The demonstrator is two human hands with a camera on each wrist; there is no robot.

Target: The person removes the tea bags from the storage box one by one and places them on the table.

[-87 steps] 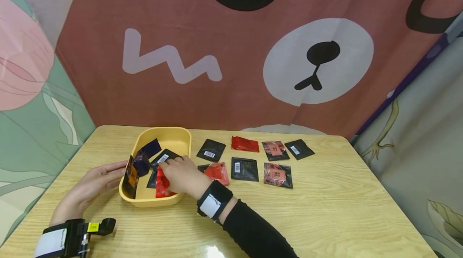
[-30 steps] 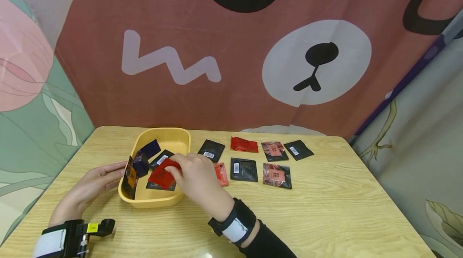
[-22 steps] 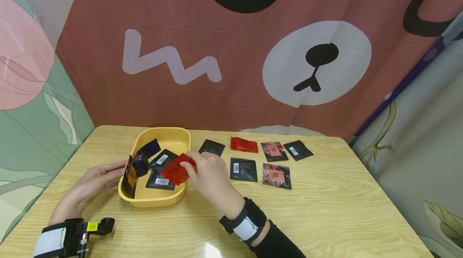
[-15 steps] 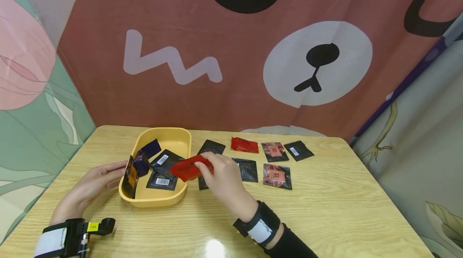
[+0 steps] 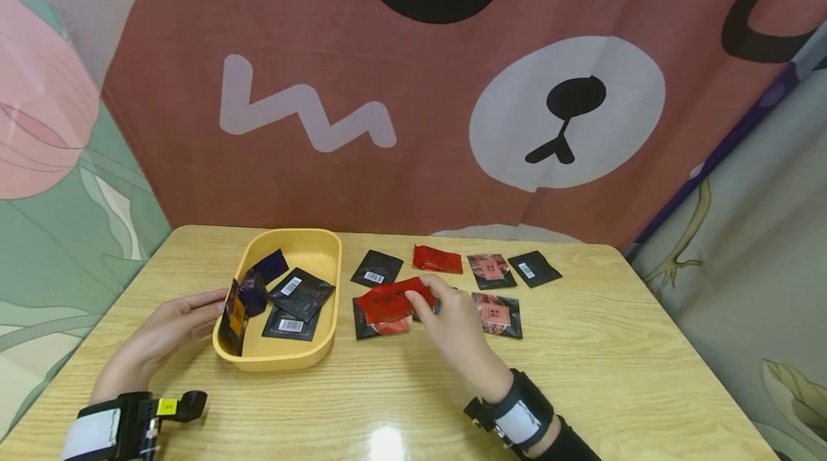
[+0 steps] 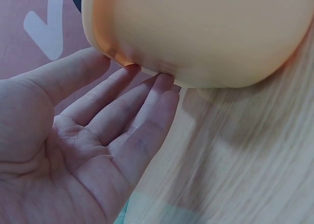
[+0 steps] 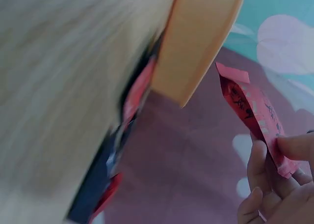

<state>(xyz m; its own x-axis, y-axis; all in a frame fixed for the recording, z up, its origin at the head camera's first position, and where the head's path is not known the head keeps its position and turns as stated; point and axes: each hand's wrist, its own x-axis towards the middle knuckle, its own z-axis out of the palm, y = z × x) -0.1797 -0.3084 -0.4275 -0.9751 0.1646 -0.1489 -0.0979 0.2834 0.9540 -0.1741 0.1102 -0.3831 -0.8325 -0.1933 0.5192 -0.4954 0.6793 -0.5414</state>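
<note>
My right hand (image 5: pixel 455 328) pinches a red sachet (image 5: pixel 388 301) between thumb and fingers, held up over the table. In the right wrist view the red sachet (image 7: pixel 260 111) shows dark lettering and stands off the tabletop. Beneath it in the head view lies a black-and-pink sachet (image 5: pixel 365 328), partly covered. The fingers of my left hand (image 5: pixel 158 339) are extended and touch the left outer side of a yellow tray (image 5: pixel 284 362); in the left wrist view, the fingertips meet the tray's wall (image 6: pixel 196 42). Two black sachets (image 5: pixel 301 294) with barcode labels overlap inside the tray.
Also in the tray are a dark purple packet (image 5: pixel 253 292) and a black-and-orange packet (image 5: pixel 234 321) leaning on the left wall. On the table lie a black sachet (image 5: pixel 377 268), a red sachet (image 5: pixel 438 259), pink-labelled sachets (image 5: pixel 491 272) and another black one (image 5: pixel 535 268). A curtain (image 5: pixel 323 188) hangs behind.
My right hand has lifted the red sachet out of the tray and carried it right over the table. The black sachets in the tray are now uncovered. My left hand stays at the tray.
</note>
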